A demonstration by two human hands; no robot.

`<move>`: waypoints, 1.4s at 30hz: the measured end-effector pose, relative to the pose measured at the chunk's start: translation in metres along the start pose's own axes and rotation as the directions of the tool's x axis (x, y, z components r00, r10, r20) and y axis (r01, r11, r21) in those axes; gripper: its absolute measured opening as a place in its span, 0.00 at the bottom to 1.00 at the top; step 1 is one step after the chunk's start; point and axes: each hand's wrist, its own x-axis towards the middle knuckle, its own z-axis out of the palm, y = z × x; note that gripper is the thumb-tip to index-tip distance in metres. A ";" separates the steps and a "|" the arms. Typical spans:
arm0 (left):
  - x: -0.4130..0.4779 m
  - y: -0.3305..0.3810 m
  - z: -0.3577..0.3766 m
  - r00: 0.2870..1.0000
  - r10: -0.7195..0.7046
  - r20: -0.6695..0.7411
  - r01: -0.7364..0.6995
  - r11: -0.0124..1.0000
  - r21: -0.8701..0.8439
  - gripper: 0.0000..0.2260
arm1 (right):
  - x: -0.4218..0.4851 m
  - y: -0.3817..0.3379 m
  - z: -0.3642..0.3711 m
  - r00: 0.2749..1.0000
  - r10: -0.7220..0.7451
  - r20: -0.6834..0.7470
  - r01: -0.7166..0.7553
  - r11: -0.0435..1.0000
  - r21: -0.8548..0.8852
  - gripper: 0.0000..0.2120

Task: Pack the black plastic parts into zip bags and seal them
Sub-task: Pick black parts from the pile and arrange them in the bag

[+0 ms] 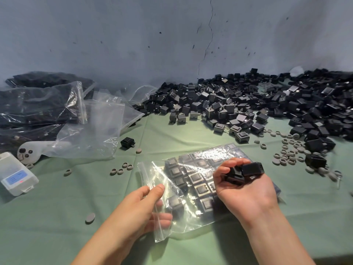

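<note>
Black square plastic parts (245, 170), a small handful, sit in the right grip (246, 190), whose fingers curl round them palm-up just above the clear plastic zip bag (198, 186). That bag lies flat on the green cloth surface (172, 131) at 6 o'clock in the view, with rows of more such parts packed side by side inside it. The left grip (145, 205) pinches the bag's open mouth at its 8 o'clock edge, thumb on top and fingers showing through the film underneath. A large loose heap of black parts (248, 104) spreads from 1 to 3 o'clock against the grey wall (133, 35). Small grey rubber rings (292, 152) are scattered at 3 o'clock of the bag. At 9 to 10 o'clock lie filled zip bags (34, 106), empty clear bags (95, 131) and a white plastic device (18, 175).
</note>
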 end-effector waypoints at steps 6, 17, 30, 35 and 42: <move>0.005 -0.005 0.002 0.999 0.044 0.023 -0.044 0.999 0.003 0.10 | 0.001 0.000 0.002 1.000 0.010 -0.010 -0.010 1.000 0.000 0.11; 0.006 -0.005 0.006 0.999 0.030 0.018 -0.030 0.999 -0.019 0.06 | 0.003 0.001 0.003 1.000 0.015 -0.005 -0.015 1.000 0.011 0.10; 0.005 -0.003 0.008 0.999 -0.042 0.030 0.046 0.987 -0.157 0.04 | 0.002 0.001 0.003 1.000 0.005 -0.019 -0.005 1.000 0.001 0.10; 0.005 0.000 0.008 0.997 -0.046 0.054 0.057 0.972 -0.230 0.02 | 0.002 0.001 0.004 1.000 0.005 -0.005 -0.005 1.000 -0.012 0.09; 0.009 -0.001 0.006 1.000 -0.012 -0.008 0.009 0.973 -0.229 0.06 | 0.004 0.002 0.005 0.999 0.047 -0.008 -0.047 0.992 -0.119 0.08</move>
